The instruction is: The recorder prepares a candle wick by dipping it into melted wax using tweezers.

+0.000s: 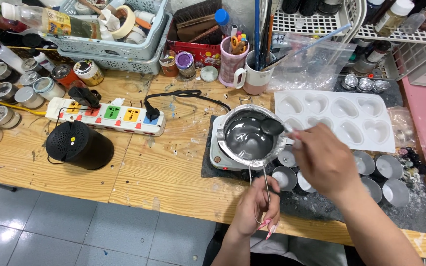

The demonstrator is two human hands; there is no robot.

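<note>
A cluttered wooden bench above a grey tiled floor, stacked baskets and shelves of bottles at the back. The right hand is closed around a spoon, its bowl held over grey molten liquid in a small metal pot sitting on a white hot plate. The left hand pinches the pot's wire handle at the near edge, steadying it. Just right of the pot lies a white heart mould, its cavities apparently empty; small round tins stand nearer, on a dark mat. Farther left are a power strip and a black round device. The step in hand looks like stirring or scooping the melt; any next move would seem to call for a level spoon and a steady pot, since the liquid could drip on the way across.
</note>
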